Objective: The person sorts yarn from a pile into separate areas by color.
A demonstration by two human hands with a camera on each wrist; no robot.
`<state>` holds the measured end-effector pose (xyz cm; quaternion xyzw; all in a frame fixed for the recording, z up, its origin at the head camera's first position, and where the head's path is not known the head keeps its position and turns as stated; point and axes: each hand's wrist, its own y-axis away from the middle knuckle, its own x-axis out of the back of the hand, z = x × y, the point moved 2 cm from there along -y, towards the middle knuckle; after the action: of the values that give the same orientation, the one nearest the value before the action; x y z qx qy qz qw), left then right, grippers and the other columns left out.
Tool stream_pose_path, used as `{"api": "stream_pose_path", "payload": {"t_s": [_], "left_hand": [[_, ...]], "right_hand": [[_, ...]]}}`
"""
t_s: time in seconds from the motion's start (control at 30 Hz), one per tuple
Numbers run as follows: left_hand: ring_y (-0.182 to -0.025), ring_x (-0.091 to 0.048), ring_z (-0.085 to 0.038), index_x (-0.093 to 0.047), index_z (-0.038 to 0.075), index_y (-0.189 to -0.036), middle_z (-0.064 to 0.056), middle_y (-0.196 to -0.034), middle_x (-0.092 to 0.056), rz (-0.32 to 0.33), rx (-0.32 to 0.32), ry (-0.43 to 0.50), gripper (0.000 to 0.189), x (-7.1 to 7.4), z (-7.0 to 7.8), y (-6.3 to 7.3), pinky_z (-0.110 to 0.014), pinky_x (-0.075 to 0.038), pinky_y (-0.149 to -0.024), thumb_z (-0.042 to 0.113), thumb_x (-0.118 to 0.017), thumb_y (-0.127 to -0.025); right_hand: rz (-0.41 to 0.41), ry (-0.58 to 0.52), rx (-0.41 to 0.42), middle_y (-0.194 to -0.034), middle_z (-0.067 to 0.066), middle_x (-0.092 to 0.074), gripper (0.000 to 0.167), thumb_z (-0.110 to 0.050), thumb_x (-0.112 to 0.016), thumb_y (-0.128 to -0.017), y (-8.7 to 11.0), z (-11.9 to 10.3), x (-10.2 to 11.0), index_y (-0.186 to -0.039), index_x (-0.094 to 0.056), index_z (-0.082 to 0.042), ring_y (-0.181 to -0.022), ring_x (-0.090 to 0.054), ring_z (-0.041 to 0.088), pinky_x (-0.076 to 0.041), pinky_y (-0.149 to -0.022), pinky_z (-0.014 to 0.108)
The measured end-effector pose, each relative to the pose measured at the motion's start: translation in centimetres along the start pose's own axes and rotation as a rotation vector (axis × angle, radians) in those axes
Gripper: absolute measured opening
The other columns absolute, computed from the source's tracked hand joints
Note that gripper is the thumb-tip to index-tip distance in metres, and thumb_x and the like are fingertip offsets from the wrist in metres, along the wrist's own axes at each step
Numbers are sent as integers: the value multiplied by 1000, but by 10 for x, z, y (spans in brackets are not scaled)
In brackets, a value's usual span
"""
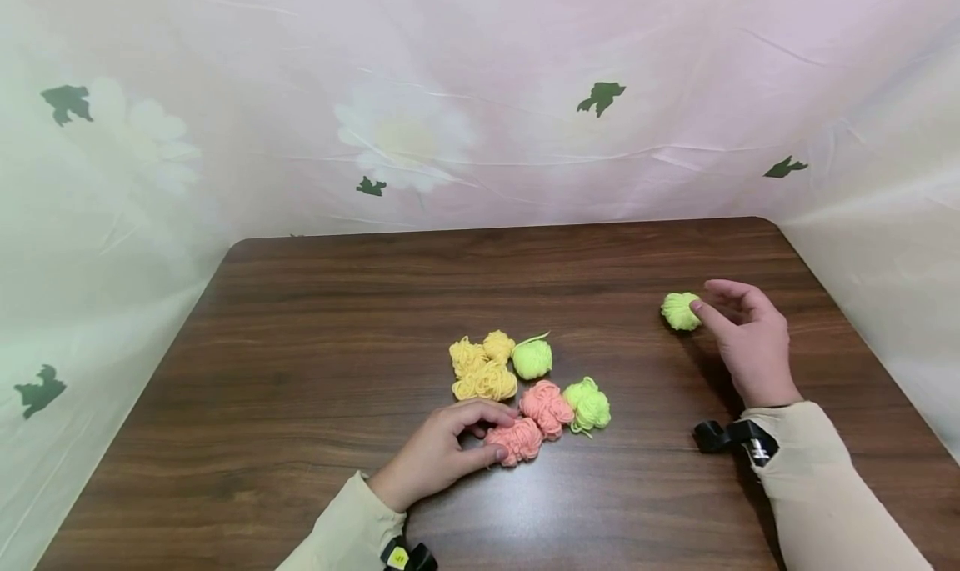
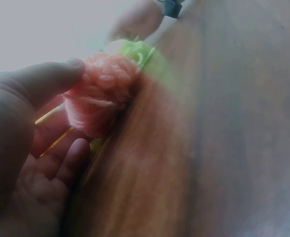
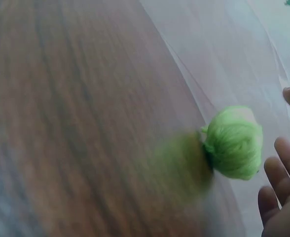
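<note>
My left hand (image 1: 441, 453) holds a pink yarn ball (image 1: 519, 443) at the table's front middle, thumb on the near side and fingers on the far side. In the left wrist view the same pink ball (image 2: 103, 91) sits between thumb and fingers. A second pink yarn ball (image 1: 547, 409) touches it. Over at the right, my right hand (image 1: 753, 350) is beside a lime-green yarn ball (image 1: 679, 312). The right wrist view shows its fingers spread, with a gap to that green ball (image 3: 235, 143).
Three yellow yarn balls (image 1: 486, 381) cluster behind the left hand. One green yarn ball (image 1: 532, 359) lies next to them, another green one (image 1: 588, 405) right of the pink pair. A dark wooden table (image 1: 300, 346) carries everything; a floral cloth (image 1: 480, 96) hangs around it.
</note>
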<state>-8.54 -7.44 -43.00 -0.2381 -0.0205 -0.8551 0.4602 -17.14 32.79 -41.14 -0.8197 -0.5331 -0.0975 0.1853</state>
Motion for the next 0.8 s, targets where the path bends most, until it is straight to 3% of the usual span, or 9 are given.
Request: {"api": "stream_pose_path", "payload": {"t_s": [0.2, 0.4, 0.63, 0.8], "left_hand": [[-116, -61, -13, -70, 19, -116, 6, -124, -68, -1, 8, 11, 23, 0, 1, 0, -28, -53, -90, 21, -74, -93], [-117, -61, -13, -70, 18, -116, 5, -124, -68, 0, -4, 9, 23, 0, 0, 0, -28, -53, -90, 21, -73, -94], [-118, -60, -13, -70, 19, -117, 5, -125, -68, 2, -6, 1, 24, 0, 0, 0, -28, -52, -91, 23, -73, -93], [-120, -60, -14, -70, 19, -117, 5, -125, -68, -1, 0, 3, 25, 0, -1, 0, -28, -52, -92, 25, -74, -93]], "right_hand": [[-57, -84, 88, -111, -6, -70, 36, -10, -75, -90, 6, -15, -5, -124, -62, -6, -100, -62, 7, -48, -76, 11], [-172, -234, 105, -110, 1, -72, 38, -4, -75, -90, 11, -23, -10, -124, -59, 2, -99, -64, 10, -51, -77, 12], [-247, -73, 133, -112, -2, -70, 37, -11, -73, -93, 18, -26, -19, -127, -60, -4, -100, -64, 8, -51, -79, 13], [-307, -81, 152, -112, -2, -71, 37, -10, -72, -94, 23, -30, -23, -128, -60, -6, -101, -65, 8, -51, -79, 15]]}}
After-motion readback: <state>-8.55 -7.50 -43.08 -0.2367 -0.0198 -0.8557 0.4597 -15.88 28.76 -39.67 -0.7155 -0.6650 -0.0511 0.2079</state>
